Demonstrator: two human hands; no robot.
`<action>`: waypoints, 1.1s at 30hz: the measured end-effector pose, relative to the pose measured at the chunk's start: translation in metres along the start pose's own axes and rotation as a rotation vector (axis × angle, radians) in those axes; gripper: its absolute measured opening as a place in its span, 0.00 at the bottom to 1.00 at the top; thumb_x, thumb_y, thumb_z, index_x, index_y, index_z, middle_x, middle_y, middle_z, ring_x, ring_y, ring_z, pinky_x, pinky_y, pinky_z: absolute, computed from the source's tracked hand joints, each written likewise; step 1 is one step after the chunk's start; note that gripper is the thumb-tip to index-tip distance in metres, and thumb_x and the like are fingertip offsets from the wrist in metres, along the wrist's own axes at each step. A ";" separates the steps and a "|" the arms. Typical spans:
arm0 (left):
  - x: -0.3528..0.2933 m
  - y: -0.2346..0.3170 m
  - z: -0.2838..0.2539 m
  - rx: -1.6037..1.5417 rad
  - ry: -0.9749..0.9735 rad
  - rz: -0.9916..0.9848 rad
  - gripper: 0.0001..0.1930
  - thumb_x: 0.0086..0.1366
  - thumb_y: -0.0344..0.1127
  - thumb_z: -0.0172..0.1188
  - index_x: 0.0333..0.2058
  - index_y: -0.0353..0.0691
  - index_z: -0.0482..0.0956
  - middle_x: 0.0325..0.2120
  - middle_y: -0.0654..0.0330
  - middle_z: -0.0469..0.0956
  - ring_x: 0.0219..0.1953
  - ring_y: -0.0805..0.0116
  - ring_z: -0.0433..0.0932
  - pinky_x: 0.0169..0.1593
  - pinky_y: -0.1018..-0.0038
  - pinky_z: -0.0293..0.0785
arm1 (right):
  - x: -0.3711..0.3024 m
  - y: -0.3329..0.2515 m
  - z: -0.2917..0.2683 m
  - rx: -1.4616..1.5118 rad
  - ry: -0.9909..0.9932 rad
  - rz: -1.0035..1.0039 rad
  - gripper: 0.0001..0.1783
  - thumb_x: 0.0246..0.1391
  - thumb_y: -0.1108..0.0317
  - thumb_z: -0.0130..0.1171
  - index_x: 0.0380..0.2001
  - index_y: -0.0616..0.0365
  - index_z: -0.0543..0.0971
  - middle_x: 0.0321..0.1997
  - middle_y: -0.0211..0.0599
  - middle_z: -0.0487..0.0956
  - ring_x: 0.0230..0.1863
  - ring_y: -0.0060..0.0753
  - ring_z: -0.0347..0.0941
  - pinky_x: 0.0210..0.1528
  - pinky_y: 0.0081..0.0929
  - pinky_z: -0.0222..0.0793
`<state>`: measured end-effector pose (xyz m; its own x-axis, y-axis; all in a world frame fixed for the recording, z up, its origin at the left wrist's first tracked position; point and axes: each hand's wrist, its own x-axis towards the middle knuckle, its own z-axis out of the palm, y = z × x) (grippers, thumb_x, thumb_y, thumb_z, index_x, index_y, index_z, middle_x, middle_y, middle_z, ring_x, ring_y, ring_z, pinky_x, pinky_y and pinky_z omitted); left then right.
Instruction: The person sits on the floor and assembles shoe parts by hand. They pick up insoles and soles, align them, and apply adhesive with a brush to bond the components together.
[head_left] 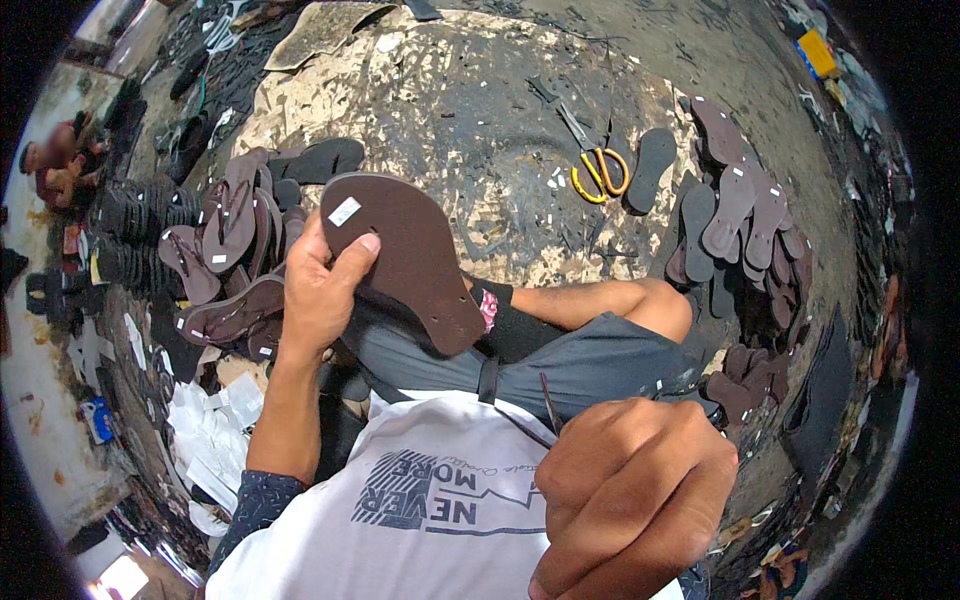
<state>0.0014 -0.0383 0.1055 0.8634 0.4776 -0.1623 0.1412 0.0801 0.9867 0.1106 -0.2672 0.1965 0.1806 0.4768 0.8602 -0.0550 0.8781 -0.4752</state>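
Note:
My left hand grips a dark brown flip-flop sole by its heel end, thumb on the upper face just below a small white sticker. Strap holes show in the sole, which has no strap on it. Close to the camera, my right hand is curled into a fist in front of my white shirt. From its far side stick out the thin, pointed ends of a dark strap; the rest is hidden by the fingers.
Yellow-handled scissors lie on the worn board ahead, with a loose black sole beside them. Brown flip-flops with straps are heaped at left, more soles at right. White scraps lie at lower left.

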 end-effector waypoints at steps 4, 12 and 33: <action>0.008 0.001 0.010 0.282 0.000 0.174 0.09 0.63 0.30 0.64 0.41 0.32 0.83 0.35 0.59 0.80 0.41 0.71 0.78 0.47 0.73 0.73 | -0.003 -0.012 0.024 -0.705 0.370 0.346 0.07 0.57 0.73 0.65 0.36 0.66 0.81 0.30 0.43 0.82 0.28 0.29 0.80 0.27 0.20 0.73; 0.003 0.030 0.037 0.356 -0.087 0.297 0.13 0.64 0.31 0.65 0.46 0.32 0.82 0.27 0.61 0.82 0.25 0.76 0.79 0.31 0.72 0.76 | -0.048 0.075 -0.008 -1.126 0.481 0.675 0.06 0.55 0.74 0.65 0.35 0.64 0.79 0.32 0.39 0.83 0.29 0.28 0.80 0.29 0.30 0.74; 0.015 0.007 0.053 0.456 -0.200 0.358 0.16 0.66 0.26 0.60 0.53 0.32 0.77 0.34 0.54 0.83 0.36 0.70 0.82 0.40 0.74 0.76 | -0.069 0.086 -0.027 -1.342 0.481 0.593 0.07 0.57 0.73 0.64 0.36 0.63 0.76 0.33 0.48 0.80 0.32 0.52 0.80 0.33 0.42 0.76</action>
<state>0.0415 -0.0771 0.1099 0.9636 0.2285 0.1391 -0.0195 -0.4587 0.8884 0.1202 -0.2258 0.0908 0.7560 0.4448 0.4802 0.6149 -0.2312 -0.7539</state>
